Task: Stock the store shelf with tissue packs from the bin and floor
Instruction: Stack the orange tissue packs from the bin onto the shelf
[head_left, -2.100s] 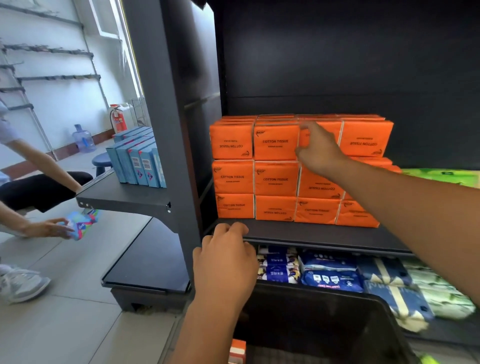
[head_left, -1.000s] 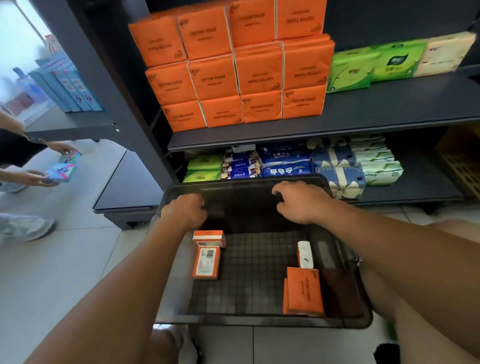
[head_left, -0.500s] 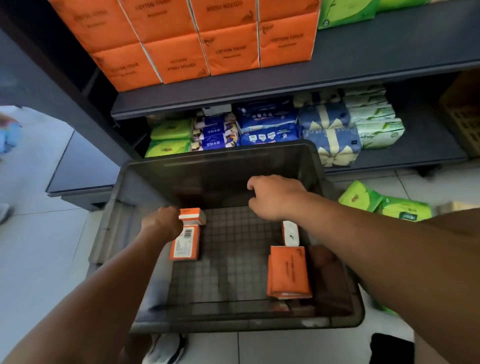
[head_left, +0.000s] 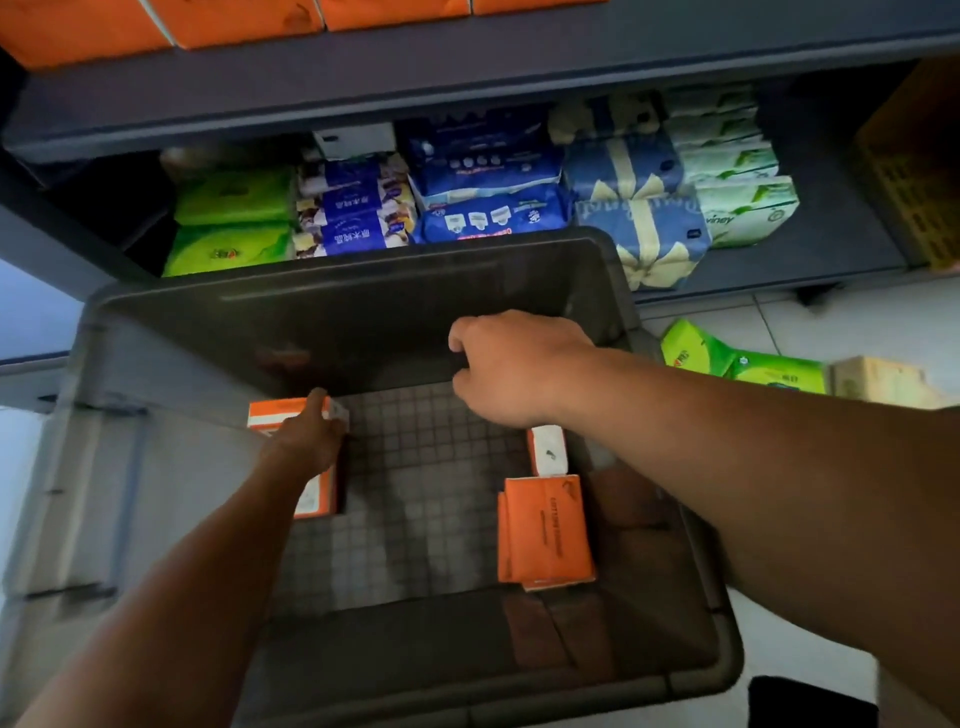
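Few orange tissue packs (head_left: 545, 530) left in the grey bin (head_left: 156, 467), drawn up against the dark store shelf (head_left: 467, 67): a left pair (head_left: 283, 410) by the bin's left wall, a flat stack (head_left: 540, 551) at the right, one white-ended pack (head_left: 548, 449) just behind that stack. Person's left hand (head_left: 311, 441) down on the left pair, fingertips over the upper pack's far edge; impossible to tell whether clamped round it or merely resting. Person's right hand (head_left: 514, 369) above the middle of the bin, fingers loosely curled, nothing visible in them, touching no pack. Shelved orange packs (head_left: 234, 21) ranged along the upper board, so most of that stocking judged done. Left to do, by the look of it: emptying the bin, then gathering two green packs (head_left: 748, 364) and a cream pack (head_left: 883, 382) lying on the tiled floor (head_left: 857, 322) to the right. Lower shelf level crowded with green, blue and white packs (head_left: 488, 218).
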